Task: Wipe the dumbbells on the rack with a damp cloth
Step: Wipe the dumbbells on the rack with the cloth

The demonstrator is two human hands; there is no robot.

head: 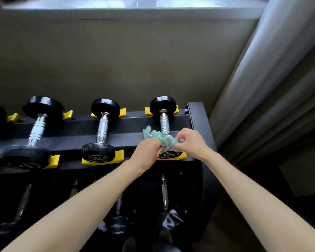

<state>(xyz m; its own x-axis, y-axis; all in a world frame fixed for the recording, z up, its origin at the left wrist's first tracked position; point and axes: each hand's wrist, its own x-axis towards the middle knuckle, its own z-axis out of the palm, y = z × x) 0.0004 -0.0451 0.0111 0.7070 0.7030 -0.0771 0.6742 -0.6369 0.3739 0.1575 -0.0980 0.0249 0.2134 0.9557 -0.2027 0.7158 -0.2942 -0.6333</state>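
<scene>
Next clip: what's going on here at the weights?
A person stands at a dumbbell rack, pinching a bunched green cloth with the left hand and the right hand. The cloth sits over the near end of the rightmost top-tier dumbbell. The middle dumbbell beside it rests in its yellow cradles, with neither hand on it.

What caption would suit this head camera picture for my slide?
A person's left hand and right hand pinch a green cloth at the rightmost dumbbell on the black rack.
</scene>
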